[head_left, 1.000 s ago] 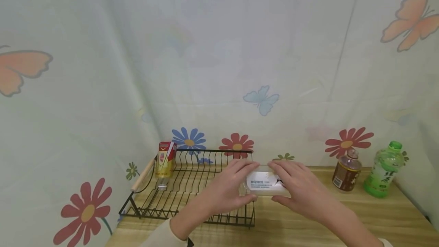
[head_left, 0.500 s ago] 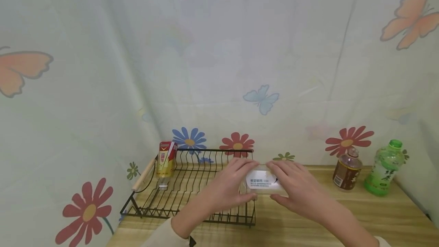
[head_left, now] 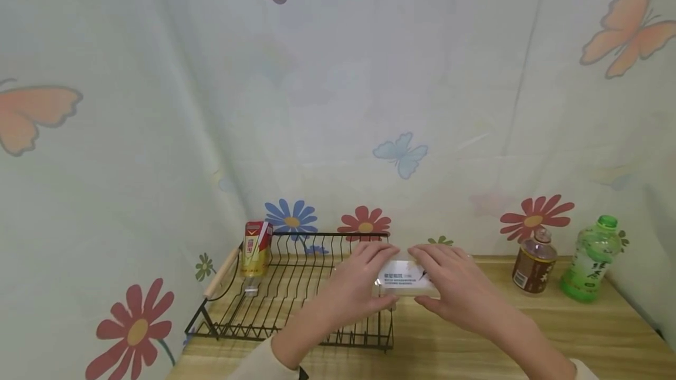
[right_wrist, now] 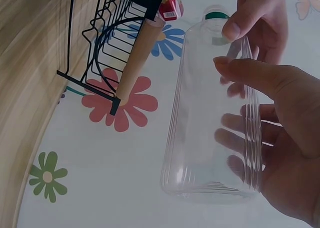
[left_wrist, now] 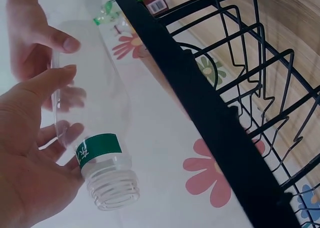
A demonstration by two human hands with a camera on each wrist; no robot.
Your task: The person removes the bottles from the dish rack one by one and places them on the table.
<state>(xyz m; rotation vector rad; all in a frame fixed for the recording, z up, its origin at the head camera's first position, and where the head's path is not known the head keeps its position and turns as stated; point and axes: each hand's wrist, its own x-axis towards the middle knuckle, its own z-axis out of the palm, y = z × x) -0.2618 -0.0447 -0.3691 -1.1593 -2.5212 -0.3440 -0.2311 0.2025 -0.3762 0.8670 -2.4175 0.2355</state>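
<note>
A clear plastic bottle [head_left: 404, 275] with a white printed label lies sideways between both hands, above the table. Its green neck band [left_wrist: 98, 149] and uncapped threaded mouth [left_wrist: 114, 189] point to the left. My left hand [head_left: 355, 287] grips the neck end, thumb on one side and fingers on the other. Around the base end, my right hand [head_left: 458, 285] holds on in the same way. From the right wrist view the bottle's flat base [right_wrist: 210, 195] shows beside the right hand's fingers. Behind the left hand is the right part of a black wire rack [head_left: 296, 232].
In the rack's left side stands a red and yellow drink carton [head_left: 256, 249], near a wooden handle [head_left: 222, 272]. At the right of the table [head_left: 475, 339] stand a brown-labelled bottle [head_left: 534, 263] and a green bottle [head_left: 591, 257]. A flowered curtain [head_left: 317, 104] hangs behind.
The right hand has shifted slightly left, closer to the left hand, and both keep their grip on the bottle. The head view has moved a little; the rack and other bottles stay put.
</note>
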